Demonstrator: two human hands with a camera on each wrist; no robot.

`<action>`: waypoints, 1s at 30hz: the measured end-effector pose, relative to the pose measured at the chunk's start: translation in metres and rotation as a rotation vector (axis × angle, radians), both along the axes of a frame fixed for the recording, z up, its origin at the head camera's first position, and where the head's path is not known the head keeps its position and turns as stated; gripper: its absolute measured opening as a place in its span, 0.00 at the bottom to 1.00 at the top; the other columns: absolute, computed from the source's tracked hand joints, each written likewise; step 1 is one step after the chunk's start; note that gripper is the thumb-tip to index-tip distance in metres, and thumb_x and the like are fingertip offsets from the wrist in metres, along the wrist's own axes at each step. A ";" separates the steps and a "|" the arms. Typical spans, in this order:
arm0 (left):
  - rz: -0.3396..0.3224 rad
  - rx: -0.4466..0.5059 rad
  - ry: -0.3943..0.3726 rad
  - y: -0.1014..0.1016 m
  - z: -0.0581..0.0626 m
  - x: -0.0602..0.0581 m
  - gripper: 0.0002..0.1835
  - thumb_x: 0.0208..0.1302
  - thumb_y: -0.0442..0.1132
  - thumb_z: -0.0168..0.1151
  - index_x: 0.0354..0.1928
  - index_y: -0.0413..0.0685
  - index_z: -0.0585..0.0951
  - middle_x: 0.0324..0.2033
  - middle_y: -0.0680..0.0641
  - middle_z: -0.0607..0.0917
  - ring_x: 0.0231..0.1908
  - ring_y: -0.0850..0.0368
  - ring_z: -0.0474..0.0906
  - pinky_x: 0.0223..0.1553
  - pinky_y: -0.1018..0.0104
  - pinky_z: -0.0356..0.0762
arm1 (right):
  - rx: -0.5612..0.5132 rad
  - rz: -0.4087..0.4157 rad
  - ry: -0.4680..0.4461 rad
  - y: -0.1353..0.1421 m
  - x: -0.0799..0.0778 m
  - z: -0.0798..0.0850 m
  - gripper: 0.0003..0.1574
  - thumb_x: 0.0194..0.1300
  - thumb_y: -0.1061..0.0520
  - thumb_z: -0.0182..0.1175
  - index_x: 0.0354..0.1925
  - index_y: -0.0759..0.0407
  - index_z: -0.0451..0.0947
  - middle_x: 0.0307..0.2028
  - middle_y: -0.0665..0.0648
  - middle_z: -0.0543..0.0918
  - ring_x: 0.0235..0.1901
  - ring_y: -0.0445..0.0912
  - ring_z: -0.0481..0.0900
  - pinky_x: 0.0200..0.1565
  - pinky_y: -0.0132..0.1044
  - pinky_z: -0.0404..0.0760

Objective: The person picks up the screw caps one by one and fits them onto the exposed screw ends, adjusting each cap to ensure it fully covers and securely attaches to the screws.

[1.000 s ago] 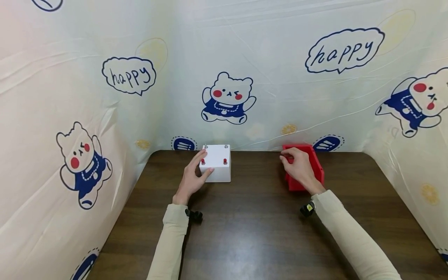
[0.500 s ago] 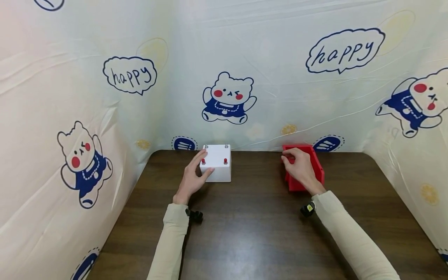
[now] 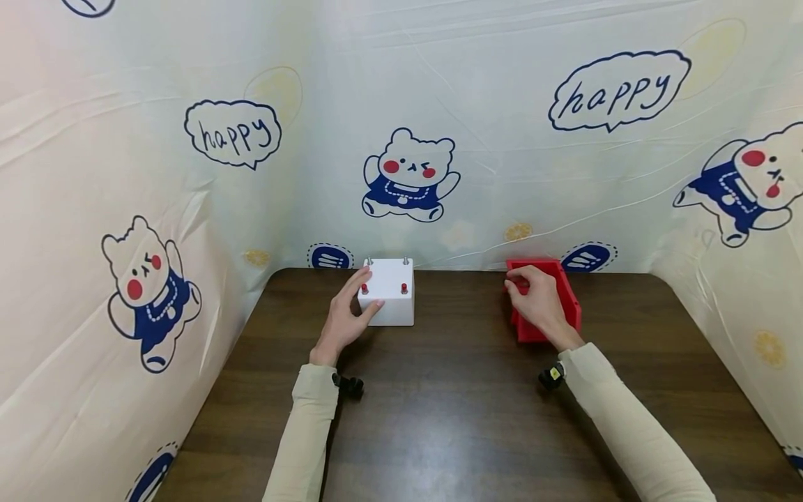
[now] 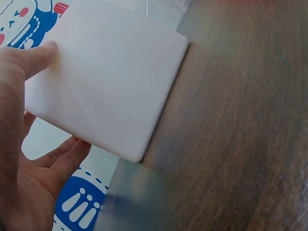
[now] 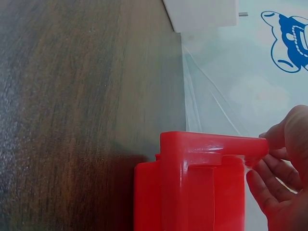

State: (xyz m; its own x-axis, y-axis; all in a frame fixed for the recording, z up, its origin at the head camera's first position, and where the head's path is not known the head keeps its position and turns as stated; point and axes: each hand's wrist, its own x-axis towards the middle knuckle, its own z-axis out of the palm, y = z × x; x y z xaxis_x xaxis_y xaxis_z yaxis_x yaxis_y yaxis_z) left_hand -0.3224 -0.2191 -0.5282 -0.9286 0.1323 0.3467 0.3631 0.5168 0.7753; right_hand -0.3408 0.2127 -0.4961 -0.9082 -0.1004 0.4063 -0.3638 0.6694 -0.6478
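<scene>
At the table's far edge my left hand [image 3: 341, 321] grips the left side of a white box [image 3: 392, 314]. In the left wrist view its thumb [image 4: 41, 57] presses the smooth near face, while the other fingers [image 4: 70, 156] reach round the side. Silver posts [image 3: 406, 262] stand at the back of the box top, and red-capped posts [image 3: 404, 288] at the front. To the right, my right hand [image 3: 539, 300] is over a red bin [image 3: 569, 300], its fingers curled at the left wall's rim [image 5: 240, 144]. Part of the bin's inside is hidden by the hand.
Both things stand on a dark wooden table [image 3: 439, 404], a wide gap between them. A pale printed curtain [image 3: 489, 139] hangs close behind them and along both sides. Small black devices [image 3: 348, 385] are strapped at the wrists.
</scene>
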 end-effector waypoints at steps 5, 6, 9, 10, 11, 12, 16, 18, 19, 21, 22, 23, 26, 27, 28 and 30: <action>-0.001 -0.001 -0.003 0.000 -0.001 -0.001 0.35 0.73 0.54 0.70 0.79 0.71 0.70 0.82 0.64 0.62 0.82 0.54 0.58 0.80 0.40 0.61 | -0.001 -0.007 -0.016 0.002 0.000 0.003 0.17 0.75 0.58 0.65 0.59 0.61 0.84 0.56 0.64 0.87 0.51 0.57 0.84 0.54 0.61 0.87; -0.001 0.000 -0.001 0.000 -0.001 -0.001 0.35 0.73 0.54 0.70 0.79 0.71 0.70 0.82 0.64 0.62 0.82 0.54 0.58 0.80 0.40 0.61 | -0.002 -0.008 -0.019 0.002 0.000 0.004 0.17 0.75 0.58 0.64 0.59 0.61 0.84 0.56 0.64 0.87 0.51 0.58 0.84 0.54 0.61 0.87; 0.000 0.000 0.002 0.000 -0.002 -0.001 0.35 0.73 0.55 0.70 0.79 0.71 0.70 0.82 0.64 0.62 0.82 0.54 0.58 0.80 0.40 0.60 | 0.002 -0.015 -0.018 0.004 -0.001 0.005 0.18 0.76 0.57 0.64 0.59 0.62 0.84 0.56 0.65 0.86 0.51 0.58 0.84 0.55 0.61 0.87; 0.001 0.000 0.005 0.000 -0.002 -0.001 0.35 0.73 0.55 0.70 0.79 0.71 0.70 0.82 0.64 0.62 0.82 0.54 0.58 0.80 0.39 0.60 | 0.003 -0.018 -0.014 0.005 -0.002 0.005 0.17 0.76 0.57 0.64 0.58 0.62 0.84 0.56 0.65 0.86 0.51 0.58 0.84 0.55 0.61 0.87; 0.001 0.001 0.009 -0.001 -0.002 -0.001 0.35 0.73 0.55 0.70 0.79 0.71 0.70 0.82 0.64 0.62 0.82 0.54 0.58 0.80 0.39 0.61 | 0.006 -0.020 -0.009 0.006 -0.002 0.006 0.17 0.76 0.57 0.64 0.58 0.62 0.84 0.56 0.65 0.86 0.51 0.58 0.83 0.55 0.61 0.87; 0.001 0.001 0.011 -0.001 -0.002 -0.001 0.35 0.73 0.55 0.70 0.79 0.71 0.70 0.82 0.64 0.63 0.82 0.54 0.59 0.80 0.39 0.61 | 0.010 -0.022 -0.003 0.006 -0.003 0.006 0.17 0.76 0.57 0.64 0.58 0.62 0.85 0.55 0.65 0.86 0.51 0.58 0.83 0.55 0.61 0.87; 0.001 -0.002 0.016 -0.001 -0.002 -0.001 0.35 0.72 0.56 0.70 0.79 0.72 0.70 0.82 0.64 0.63 0.82 0.54 0.59 0.79 0.39 0.61 | 0.020 -0.031 0.009 0.008 -0.004 0.007 0.16 0.76 0.56 0.64 0.57 0.62 0.85 0.55 0.65 0.87 0.50 0.57 0.83 0.54 0.60 0.87; -0.001 -0.004 0.017 -0.001 -0.001 -0.001 0.35 0.72 0.56 0.70 0.79 0.71 0.70 0.82 0.63 0.63 0.82 0.53 0.59 0.79 0.39 0.61 | 0.025 -0.034 0.018 0.009 -0.006 0.008 0.16 0.76 0.57 0.64 0.57 0.62 0.85 0.55 0.65 0.87 0.49 0.58 0.83 0.53 0.59 0.86; -0.002 -0.005 0.016 -0.001 -0.001 -0.001 0.35 0.73 0.56 0.70 0.79 0.71 0.70 0.82 0.63 0.63 0.82 0.53 0.59 0.79 0.39 0.61 | 0.026 -0.037 0.020 0.009 -0.006 0.008 0.16 0.76 0.57 0.64 0.57 0.63 0.85 0.54 0.65 0.87 0.49 0.58 0.83 0.53 0.59 0.86; -0.003 -0.006 0.017 -0.001 -0.001 -0.001 0.35 0.73 0.55 0.70 0.79 0.71 0.70 0.82 0.63 0.63 0.82 0.53 0.59 0.79 0.39 0.61 | 0.027 -0.042 0.028 0.010 -0.007 0.008 0.16 0.76 0.57 0.64 0.56 0.63 0.86 0.54 0.66 0.87 0.48 0.58 0.83 0.53 0.59 0.86; -0.005 -0.005 0.020 -0.001 -0.001 -0.001 0.36 0.72 0.55 0.70 0.79 0.70 0.70 0.82 0.63 0.63 0.82 0.53 0.59 0.79 0.39 0.61 | 0.027 -0.043 0.032 0.010 -0.008 0.007 0.16 0.76 0.58 0.64 0.56 0.64 0.86 0.54 0.66 0.87 0.48 0.58 0.84 0.52 0.59 0.86; -0.007 -0.006 0.025 -0.001 -0.001 -0.001 0.36 0.72 0.54 0.70 0.79 0.68 0.70 0.82 0.62 0.63 0.82 0.52 0.59 0.79 0.39 0.61 | 0.027 -0.043 0.039 0.010 -0.008 0.007 0.15 0.76 0.58 0.64 0.56 0.64 0.86 0.53 0.66 0.87 0.48 0.58 0.84 0.52 0.59 0.86; -0.009 -0.009 0.040 -0.001 -0.001 -0.001 0.36 0.72 0.52 0.71 0.79 0.66 0.70 0.82 0.60 0.64 0.81 0.52 0.60 0.79 0.40 0.62 | 0.023 -0.045 0.054 0.011 -0.011 0.006 0.15 0.76 0.59 0.64 0.55 0.65 0.86 0.52 0.66 0.88 0.47 0.59 0.86 0.51 0.59 0.88; -0.010 -0.010 0.045 -0.001 -0.001 -0.001 0.36 0.73 0.52 0.71 0.79 0.65 0.70 0.82 0.59 0.64 0.81 0.52 0.60 0.79 0.40 0.62 | 0.021 -0.044 0.059 0.011 -0.011 0.006 0.14 0.75 0.59 0.64 0.54 0.65 0.86 0.52 0.67 0.88 0.47 0.59 0.86 0.50 0.60 0.88; -0.011 -0.011 0.050 -0.001 -0.001 -0.001 0.36 0.73 0.51 0.71 0.79 0.64 0.70 0.82 0.59 0.64 0.81 0.52 0.60 0.79 0.40 0.62 | 0.021 -0.044 0.065 0.011 -0.012 0.006 0.14 0.75 0.59 0.64 0.54 0.65 0.87 0.52 0.67 0.88 0.47 0.59 0.86 0.50 0.60 0.88; -0.011 -0.014 0.051 -0.001 -0.001 -0.001 0.36 0.73 0.51 0.71 0.80 0.64 0.70 0.82 0.59 0.64 0.81 0.52 0.60 0.79 0.40 0.62 | 0.023 -0.044 0.078 0.012 -0.013 0.005 0.14 0.75 0.59 0.64 0.53 0.66 0.87 0.51 0.67 0.88 0.47 0.60 0.86 0.49 0.60 0.88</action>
